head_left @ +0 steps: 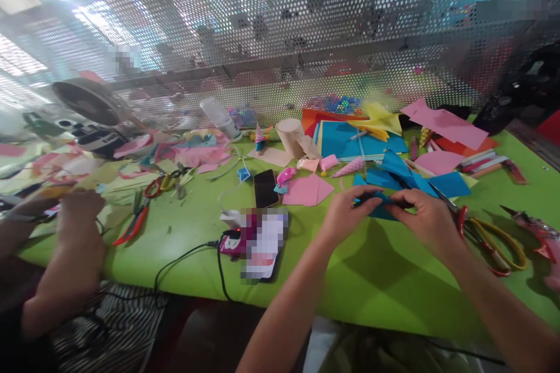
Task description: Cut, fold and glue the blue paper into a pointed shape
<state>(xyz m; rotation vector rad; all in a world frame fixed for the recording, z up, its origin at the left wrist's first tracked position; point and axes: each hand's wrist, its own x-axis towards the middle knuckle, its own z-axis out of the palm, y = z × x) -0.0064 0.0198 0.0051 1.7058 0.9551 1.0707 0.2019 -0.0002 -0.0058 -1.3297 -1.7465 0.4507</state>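
My left hand (347, 213) and my right hand (426, 218) meet over the green table (385, 280), both pinched on a small piece of blue paper (381, 208) held between their fingertips. The paper sits just above the tabletop. More blue paper scraps (437, 182) lie right behind my hands. Yellow-handled scissors (490, 236) rest on the table beside my right wrist.
Another person's hands (76, 227) work at the left, near red-handled scissors (133, 224). A dark phone (265, 187), pink paper (308, 189), a paper roll (291, 135), a blue sheet stack (350, 140) and a cabled device (258, 245) crowd the table. A perforated metal screen (280, 29) stands behind.
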